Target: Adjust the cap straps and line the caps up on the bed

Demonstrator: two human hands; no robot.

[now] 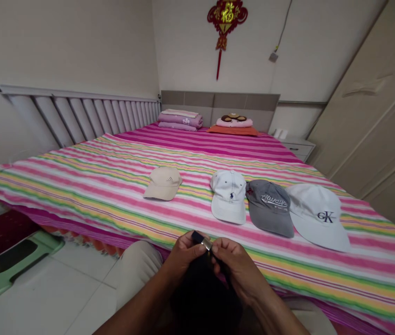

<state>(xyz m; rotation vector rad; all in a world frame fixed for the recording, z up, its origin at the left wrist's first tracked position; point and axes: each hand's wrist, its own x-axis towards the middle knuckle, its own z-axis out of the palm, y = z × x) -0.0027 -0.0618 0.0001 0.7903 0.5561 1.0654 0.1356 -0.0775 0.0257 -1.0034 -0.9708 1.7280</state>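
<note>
Black cap on lap, strap buckle up.
Left hand & right hand fingers pinch strap to reach it; 4 caps on bed.

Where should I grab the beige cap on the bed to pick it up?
Take the beige cap by its brim, coming from the near edge of the bed. The brim sticks out flat toward you, so your fingers can pinch it; the round crown behind it is harder to grip. It lies alone, apart from the other caps.
</note>
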